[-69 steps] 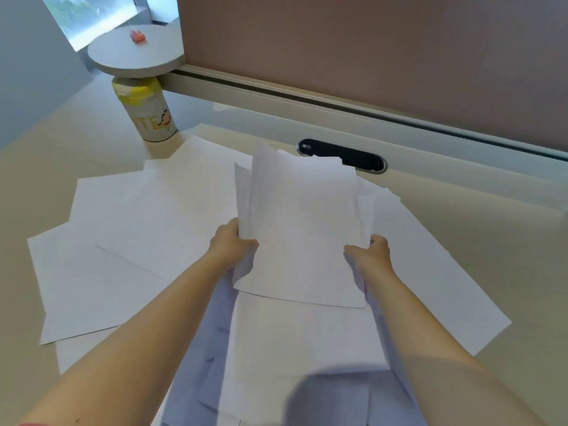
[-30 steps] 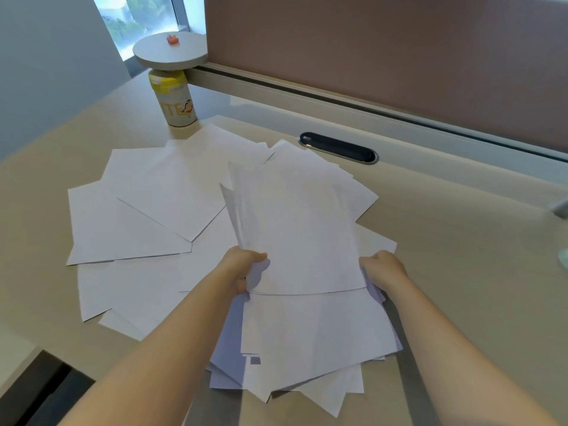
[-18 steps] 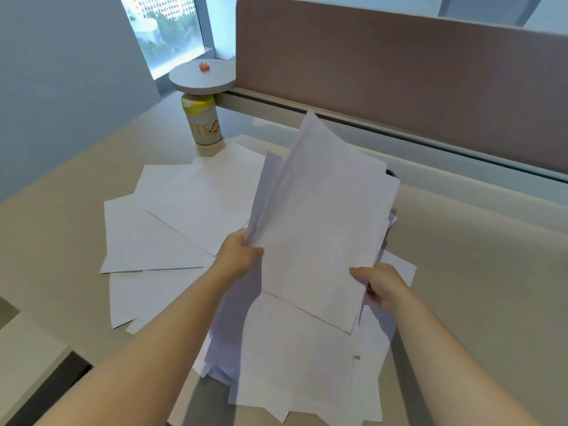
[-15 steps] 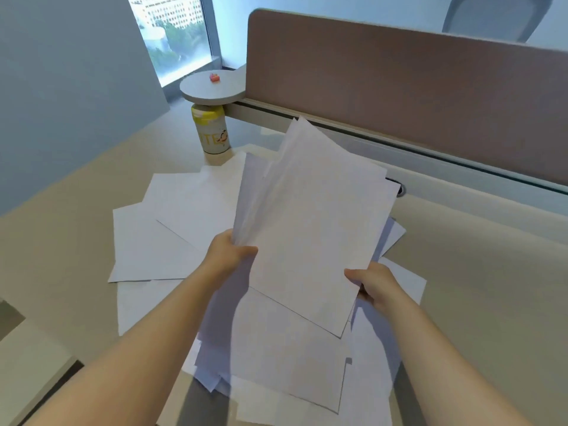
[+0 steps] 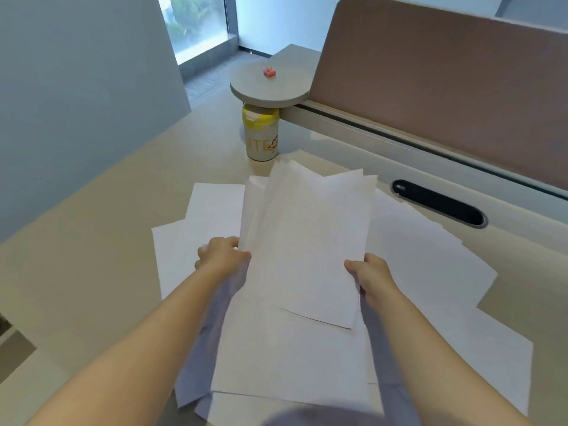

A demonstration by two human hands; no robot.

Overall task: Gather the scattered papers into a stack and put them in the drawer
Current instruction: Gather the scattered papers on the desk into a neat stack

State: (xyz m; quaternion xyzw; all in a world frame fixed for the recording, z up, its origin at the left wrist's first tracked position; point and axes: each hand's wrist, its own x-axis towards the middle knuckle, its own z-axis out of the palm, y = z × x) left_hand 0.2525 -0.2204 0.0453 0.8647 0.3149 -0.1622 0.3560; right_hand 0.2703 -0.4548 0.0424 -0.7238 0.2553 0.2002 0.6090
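Note:
I hold a loose bundle of white sheets tilted up above the desk. My left hand grips its left edge and my right hand grips its right edge. Beneath and around the bundle, more white papers lie spread over the beige desk; some sheets fan out to the left and others lie under my forearms. No drawer shows in this view.
A yellow-capped canister stands behind the papers under a round grey shelf bearing a small orange object. A black cable slot sits at the right before the brown partition. The desk's left edge is near.
The bundle has come down from steeply raised to a lower tilt, still held at both sides. The view has shifted, so the canister and cable slot sit differently in the frame.

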